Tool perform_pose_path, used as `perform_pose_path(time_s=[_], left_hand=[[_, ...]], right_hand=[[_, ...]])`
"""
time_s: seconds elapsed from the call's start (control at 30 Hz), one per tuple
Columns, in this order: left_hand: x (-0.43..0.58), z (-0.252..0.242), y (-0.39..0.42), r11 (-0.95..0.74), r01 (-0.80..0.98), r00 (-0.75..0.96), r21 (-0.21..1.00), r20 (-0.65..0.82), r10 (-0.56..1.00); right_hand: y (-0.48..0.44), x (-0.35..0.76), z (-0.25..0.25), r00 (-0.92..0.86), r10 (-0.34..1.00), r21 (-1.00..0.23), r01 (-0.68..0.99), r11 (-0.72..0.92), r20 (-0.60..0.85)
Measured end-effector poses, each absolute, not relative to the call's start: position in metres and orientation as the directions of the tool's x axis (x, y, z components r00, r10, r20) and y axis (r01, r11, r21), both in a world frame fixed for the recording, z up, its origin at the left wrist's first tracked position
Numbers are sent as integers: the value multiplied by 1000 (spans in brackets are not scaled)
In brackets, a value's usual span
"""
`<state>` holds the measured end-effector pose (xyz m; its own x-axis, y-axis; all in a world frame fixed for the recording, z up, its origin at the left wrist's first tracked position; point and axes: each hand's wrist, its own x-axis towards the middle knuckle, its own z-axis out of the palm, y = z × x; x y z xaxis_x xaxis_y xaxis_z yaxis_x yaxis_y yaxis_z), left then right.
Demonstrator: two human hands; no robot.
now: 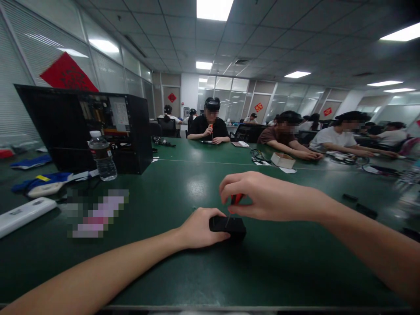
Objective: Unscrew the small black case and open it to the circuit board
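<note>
A small black box-shaped device lies on the green table right in front of me. My left hand is closed around its left end and holds it down. Just above it, my right hand pinches a small red and black object, with the fingers curled over it. What the red object is stays partly hidden by the fingers.
An open black computer case stands at the back left with a water bottle before it. A white flat device and blue-white items lie at the left. Several people sit at the table's far side. Small black parts lie at the right.
</note>
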<state>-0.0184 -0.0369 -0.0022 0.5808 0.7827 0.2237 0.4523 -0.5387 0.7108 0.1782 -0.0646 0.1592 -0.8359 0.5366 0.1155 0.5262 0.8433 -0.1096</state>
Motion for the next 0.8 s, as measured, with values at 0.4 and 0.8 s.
perform_pose_path(time_s=[0.4, 0.8], left_hand=[[-20, 3, -39, -499, 454, 568, 738, 192, 801], [-17, 3, -39, -486, 472, 557, 736, 179, 811]], right_hand=[[-66, 181, 160, -797, 586, -124, 573, 810, 149], [-59, 184, 156, -791, 589, -106, 580, 808, 164]])
